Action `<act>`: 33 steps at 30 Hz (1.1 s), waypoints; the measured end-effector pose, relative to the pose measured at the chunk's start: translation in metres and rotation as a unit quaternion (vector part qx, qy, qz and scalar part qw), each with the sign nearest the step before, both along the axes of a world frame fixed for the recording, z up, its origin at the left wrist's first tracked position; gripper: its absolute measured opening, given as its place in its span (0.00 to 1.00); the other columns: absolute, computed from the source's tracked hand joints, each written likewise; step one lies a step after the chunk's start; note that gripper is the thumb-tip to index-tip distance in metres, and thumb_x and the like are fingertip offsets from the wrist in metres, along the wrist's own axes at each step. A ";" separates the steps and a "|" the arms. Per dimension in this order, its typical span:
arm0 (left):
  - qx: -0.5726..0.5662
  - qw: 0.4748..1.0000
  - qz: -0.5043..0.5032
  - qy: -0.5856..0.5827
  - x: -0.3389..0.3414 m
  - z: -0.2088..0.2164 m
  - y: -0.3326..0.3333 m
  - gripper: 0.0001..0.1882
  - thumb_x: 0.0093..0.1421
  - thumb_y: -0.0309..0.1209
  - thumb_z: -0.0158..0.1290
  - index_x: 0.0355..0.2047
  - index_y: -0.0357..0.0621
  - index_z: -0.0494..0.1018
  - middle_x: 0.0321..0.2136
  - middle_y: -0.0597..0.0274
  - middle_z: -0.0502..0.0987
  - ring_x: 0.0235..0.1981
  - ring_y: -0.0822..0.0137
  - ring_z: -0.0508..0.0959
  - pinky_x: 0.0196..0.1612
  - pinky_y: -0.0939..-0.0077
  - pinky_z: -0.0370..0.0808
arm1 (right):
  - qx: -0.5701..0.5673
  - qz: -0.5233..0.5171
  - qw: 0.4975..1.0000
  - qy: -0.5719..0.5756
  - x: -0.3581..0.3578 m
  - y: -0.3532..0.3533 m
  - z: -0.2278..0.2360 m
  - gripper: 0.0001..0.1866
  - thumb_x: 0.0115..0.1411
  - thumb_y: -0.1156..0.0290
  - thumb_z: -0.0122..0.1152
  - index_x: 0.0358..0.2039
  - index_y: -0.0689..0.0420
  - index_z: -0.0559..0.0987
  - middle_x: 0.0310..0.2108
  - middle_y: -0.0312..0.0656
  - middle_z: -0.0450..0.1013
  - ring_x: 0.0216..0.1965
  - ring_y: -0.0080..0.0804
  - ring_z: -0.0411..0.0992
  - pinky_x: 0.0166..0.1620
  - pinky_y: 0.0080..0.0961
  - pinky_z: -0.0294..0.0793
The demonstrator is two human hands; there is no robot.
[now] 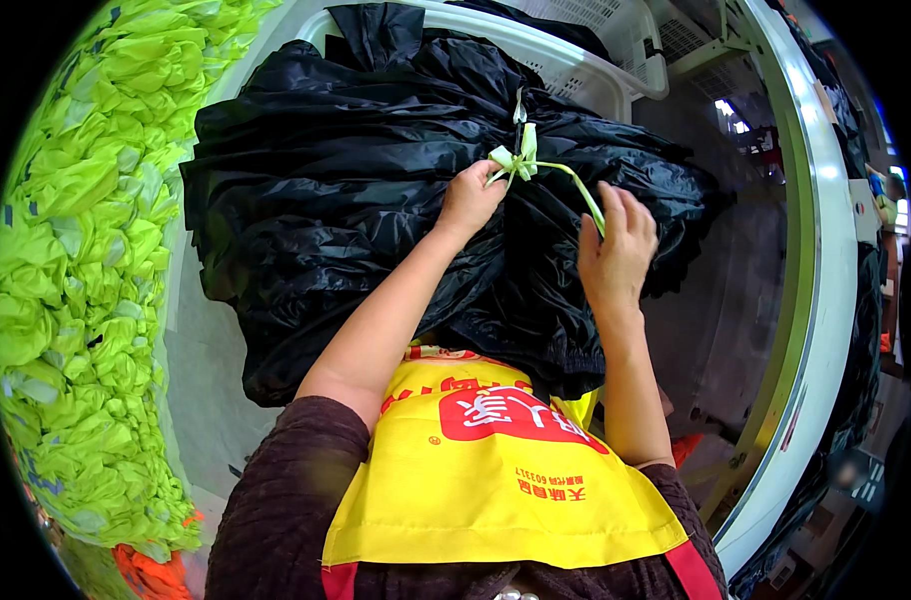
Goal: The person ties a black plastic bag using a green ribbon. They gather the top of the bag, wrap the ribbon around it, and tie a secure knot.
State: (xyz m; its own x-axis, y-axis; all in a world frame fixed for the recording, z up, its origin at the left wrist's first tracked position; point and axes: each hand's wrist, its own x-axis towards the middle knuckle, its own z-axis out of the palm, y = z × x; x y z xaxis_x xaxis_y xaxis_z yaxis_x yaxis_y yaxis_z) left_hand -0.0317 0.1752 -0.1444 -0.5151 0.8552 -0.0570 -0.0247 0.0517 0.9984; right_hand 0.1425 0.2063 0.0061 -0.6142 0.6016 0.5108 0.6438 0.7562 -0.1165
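Background: heap of thin lime-yellow fabric (pixel 96 250) along my left; white perforated plastic basket (pixel 581 95) at the far side. Broad bundle of shiny black fabric (pixel 356 140) directly in front of me, above my yellow apron (pixel 506 530), overlapping the basket; whatever supports its middle is hidden. Bundle is drawn in toward 1 spot right of its centre, where a narrow pale-green strip (pixel 524 165) forms a small knot with short loops.

Left fingers (pixel 484 180): closed in a pinch on the strip, just beside the knot. Right fingers (pixel 633 215): loosely curved, thumb apart; 1 long tail of the strip runs to them, but I cannot tell whether they grip it.

Progress (judgement): gathering looks done, tying well advanced. Outstanding: the long tail is not yet secured, and I cannot confirm that the knot is tight.
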 end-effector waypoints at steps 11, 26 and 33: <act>-0.118 0.955 0.063 0.266 0.007 0.031 0.001 0.10 0.50 0.33 0.56 0.31 0.42 0.76 0.31 0.46 0.75 0.33 0.46 0.74 0.36 0.60 0.71 | -0.155 -0.009 0.983 -0.100 -0.089 0.054 -0.082 0.16 0.55 0.57 0.53 0.29 0.58 0.75 0.27 0.50 0.74 0.30 0.49 0.74 0.30 0.41 0.73; 0.161 0.937 -0.118 0.287 0.022 0.052 -0.086 0.09 0.50 0.29 0.57 0.18 0.41 0.70 0.36 0.57 0.71 0.43 0.56 0.68 0.49 0.66 0.63 | -0.468 -0.092 0.877 0.068 -0.058 0.124 -0.092 0.17 0.55 0.58 0.52 0.26 0.60 0.80 0.20 0.45 0.75 0.24 0.39 0.74 0.32 0.31 0.71; -0.087 0.970 -0.218 0.068 0.008 0.071 -0.059 0.13 0.54 0.36 0.56 0.24 0.37 0.73 0.18 0.65 0.72 0.19 0.73 0.71 0.27 0.78 0.69 | -0.441 -0.041 0.887 0.131 -0.067 0.095 -0.071 0.14 0.55 0.61 0.55 0.29 0.60 0.78 0.20 0.46 0.73 0.22 0.36 0.72 0.30 0.29 0.70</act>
